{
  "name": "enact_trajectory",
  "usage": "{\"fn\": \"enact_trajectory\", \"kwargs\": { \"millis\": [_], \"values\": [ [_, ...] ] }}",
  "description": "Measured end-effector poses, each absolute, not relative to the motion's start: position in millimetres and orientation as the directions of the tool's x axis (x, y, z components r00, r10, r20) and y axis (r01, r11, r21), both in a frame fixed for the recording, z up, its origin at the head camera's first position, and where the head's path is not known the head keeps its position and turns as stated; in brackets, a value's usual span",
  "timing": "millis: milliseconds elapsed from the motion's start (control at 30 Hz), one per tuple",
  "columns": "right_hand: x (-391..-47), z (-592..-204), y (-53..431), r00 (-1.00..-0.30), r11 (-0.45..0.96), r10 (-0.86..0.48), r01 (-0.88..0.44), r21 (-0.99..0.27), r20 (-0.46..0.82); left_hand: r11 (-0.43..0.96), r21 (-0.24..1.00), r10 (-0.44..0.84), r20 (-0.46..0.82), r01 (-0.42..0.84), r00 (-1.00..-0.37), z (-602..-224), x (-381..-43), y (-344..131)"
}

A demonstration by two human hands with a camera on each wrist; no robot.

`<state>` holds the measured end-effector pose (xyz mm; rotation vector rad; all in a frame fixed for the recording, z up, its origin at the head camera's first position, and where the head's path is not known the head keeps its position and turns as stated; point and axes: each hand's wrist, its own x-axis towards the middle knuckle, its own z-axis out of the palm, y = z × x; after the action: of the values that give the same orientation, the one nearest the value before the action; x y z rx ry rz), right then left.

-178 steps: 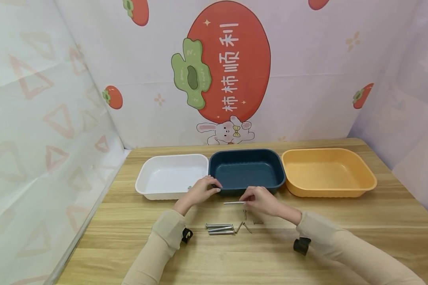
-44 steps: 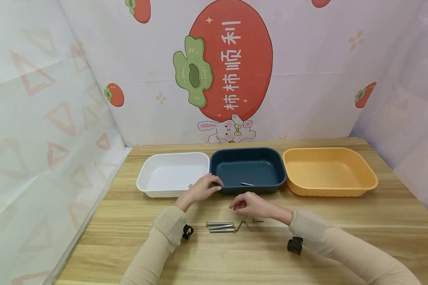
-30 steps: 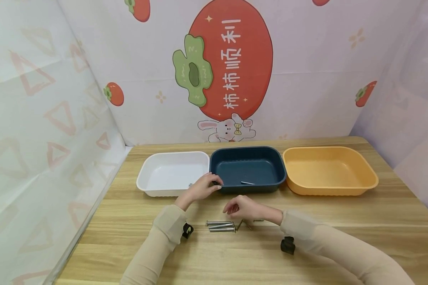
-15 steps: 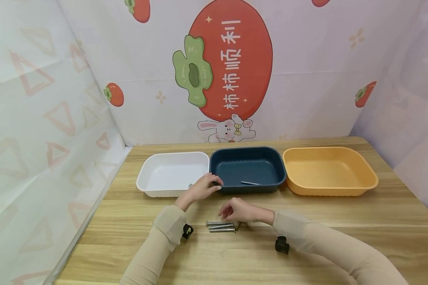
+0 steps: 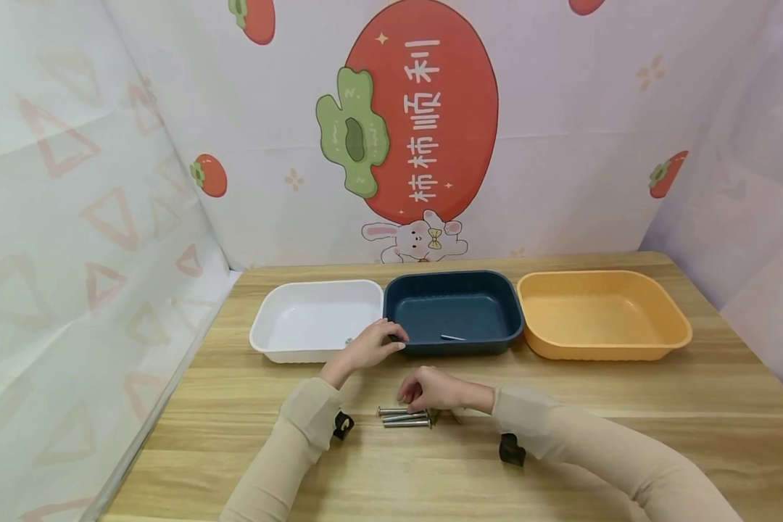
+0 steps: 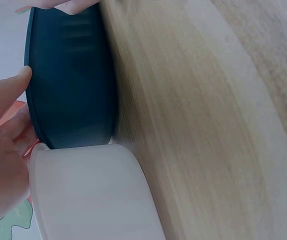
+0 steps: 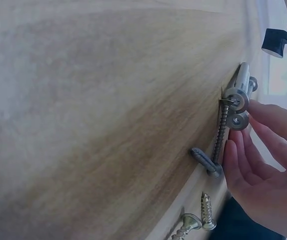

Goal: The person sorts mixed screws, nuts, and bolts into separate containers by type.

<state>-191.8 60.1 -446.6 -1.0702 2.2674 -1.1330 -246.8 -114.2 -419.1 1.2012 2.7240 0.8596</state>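
Observation:
My left hand [image 5: 368, 344] grips the front rim of the dark blue tray [image 5: 453, 349] near its left corner; in the left wrist view its thumb presses the outer side. My right hand [image 5: 433, 388] is down at a small group of long silver bolts [image 5: 406, 424]. In the right wrist view, thumb and fingers are on either side of one bolt [image 7: 237, 121], close behind its head; part of the shank is hidden. Short screws, among them an upright-looking screw [image 7: 221, 135] and a lower screw [image 7: 206, 212], lie beside that hand. A silver rod [image 5: 453, 337] lies in the blue tray.
A white tray [image 5: 316, 356] stands left of the blue tray, with a small greenish-grey piece [image 5: 349, 341] partly visible inside. To the right is a yellow tray [image 5: 600, 353]. All stand in a row on the wooden table [image 5: 300, 478].
A silver rod, earlier in my right hand, now lies in the blue tray. That hand has moved left and down to the bolts. My left hand has stayed at the tray rim.

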Motion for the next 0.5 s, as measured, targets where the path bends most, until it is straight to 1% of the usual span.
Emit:
{"fn": "enact_trajectory", "kwargs": {
  "millis": [133, 500],
  "values": [
    [-191.9, -448.9, 60.2, -0.641, 0.387, -0.767, -0.456, -0.801, -0.006, 0.546, 0.510, 0.691, 0.173, 0.664, -0.702, -419.6, -246.3, -113.5],
    [-193.5, -449.1, 61.1, -0.649, 0.401, -0.760, -0.497, -0.770, 0.023, 0.549, 0.512, 0.687, 0.175, 0.661, -0.706, -420.2, -247.2, -113.7]
  ]
}}
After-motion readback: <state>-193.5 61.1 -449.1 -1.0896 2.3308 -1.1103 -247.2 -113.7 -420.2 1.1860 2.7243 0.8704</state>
